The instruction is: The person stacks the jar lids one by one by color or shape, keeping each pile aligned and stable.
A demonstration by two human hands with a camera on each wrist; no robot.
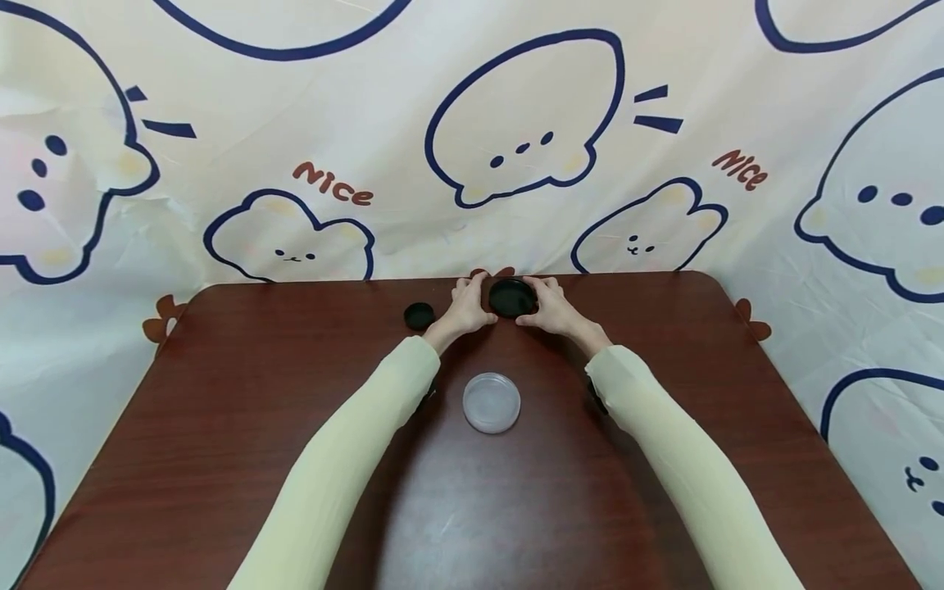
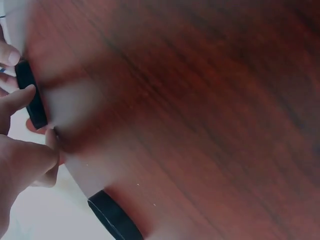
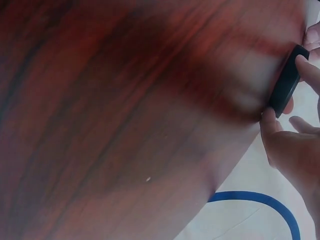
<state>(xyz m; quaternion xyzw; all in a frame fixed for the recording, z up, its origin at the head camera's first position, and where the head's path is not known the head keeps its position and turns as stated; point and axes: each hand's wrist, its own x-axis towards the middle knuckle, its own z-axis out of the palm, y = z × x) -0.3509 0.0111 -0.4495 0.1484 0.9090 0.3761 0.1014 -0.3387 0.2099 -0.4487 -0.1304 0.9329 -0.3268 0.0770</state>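
Observation:
A large black round lid (image 1: 512,297) sits near the far edge of the dark wooden table (image 1: 221,426). My left hand (image 1: 469,306) grips its left rim and my right hand (image 1: 549,308) grips its right rim, fingers curled round it. In the left wrist view the black lid (image 2: 31,97) shows edge-on between my fingers (image 2: 20,97). In the right wrist view the black lid (image 3: 287,82) is pinched by my fingertips (image 3: 309,67). A smaller black cap (image 1: 419,315) lies just left of my left hand, also seen as a small cap (image 2: 114,218) edge-on.
A clear round plastic dish (image 1: 491,402) lies on the table between my forearms, nearer to me. A cream cloth with blue cartoon figures (image 1: 516,123) hangs behind the table's far edge.

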